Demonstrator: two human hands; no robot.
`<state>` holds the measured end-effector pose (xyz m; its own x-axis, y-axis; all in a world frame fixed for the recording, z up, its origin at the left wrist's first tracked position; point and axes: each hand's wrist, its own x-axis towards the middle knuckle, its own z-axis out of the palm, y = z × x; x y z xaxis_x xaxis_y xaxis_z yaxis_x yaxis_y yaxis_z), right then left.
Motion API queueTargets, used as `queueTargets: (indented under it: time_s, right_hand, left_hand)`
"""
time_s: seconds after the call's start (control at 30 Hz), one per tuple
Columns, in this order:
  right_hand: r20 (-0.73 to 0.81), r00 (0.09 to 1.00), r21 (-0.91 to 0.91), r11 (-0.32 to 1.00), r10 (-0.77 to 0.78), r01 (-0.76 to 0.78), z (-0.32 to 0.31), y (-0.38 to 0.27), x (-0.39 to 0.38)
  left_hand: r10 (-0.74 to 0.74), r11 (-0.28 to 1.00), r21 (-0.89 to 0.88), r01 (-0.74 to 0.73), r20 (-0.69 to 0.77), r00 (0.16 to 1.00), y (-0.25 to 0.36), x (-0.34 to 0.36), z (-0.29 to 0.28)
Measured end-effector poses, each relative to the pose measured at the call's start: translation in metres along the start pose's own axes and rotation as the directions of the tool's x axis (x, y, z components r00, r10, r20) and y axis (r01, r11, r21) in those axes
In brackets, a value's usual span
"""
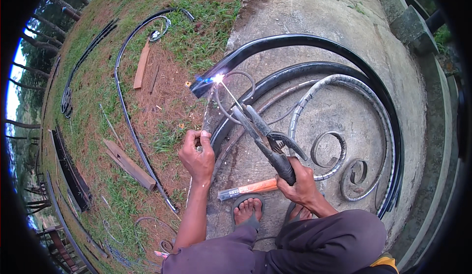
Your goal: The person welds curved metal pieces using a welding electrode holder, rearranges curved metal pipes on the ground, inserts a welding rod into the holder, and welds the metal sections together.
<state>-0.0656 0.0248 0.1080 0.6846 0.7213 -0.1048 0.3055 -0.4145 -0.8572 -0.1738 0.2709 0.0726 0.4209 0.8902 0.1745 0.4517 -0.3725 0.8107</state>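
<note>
While a rough concrete slab (314, 13) fills my distant feed, stray sparks could smoulder in the dry brown needles (146, 104) beyond its left edge. A smooth black curved bar (305, 40) sweeps over the slab, one end overhanging that edge; with no clamp that I can see, a nudge could shift it. Inside its curve lies a silvery scroll (339, 78), ridged and coiled. The right hand (299, 184) wraps the dark handle of a sprung electrode holder (274, 156). The left hand (197, 157), gloveless, curls beside the slab's left edge; whether it pinches anything I cannot tell, but spatter could burn it, as it could the sandalled left foot (248, 209) by the orange packet (260, 186). Pressed too hard, the thin, straight rod (230, 94) could stick at the blue-white arc (218, 78) on the bar's end.
</note>
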Motion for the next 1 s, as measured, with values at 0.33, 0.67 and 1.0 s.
queueTargets:
  time_s: [0.33, 0.67, 1.0]
  right_hand:
    - [-0.006, 1.0, -0.005, 1.0, -0.001, 0.001, 0.0025, 0.0013, 0.0007]
    - [0.001, 1.0, 0.009, 1.0, 0.013, -0.013, 0.0007, 0.0008, 0.0026]
    - [0.001, 1.0, 0.001, 1.0, 0.016, -0.016, 0.0038, 0.0033, 0.0053]
  left_hand:
    - [-0.025, 1.0, 0.001, 0.025, 0.01, 1.0, 0.001, -0.0009, 0.0005]
    - [-0.011, 1.0, 0.025, 0.011, 0.013, 1.0, 0.0001, 0.0012, 0.0024]
    - [-0.028, 1.0, -0.011, 0.028, 0.018, 0.999, -0.0035, 0.0004, 0.0056]
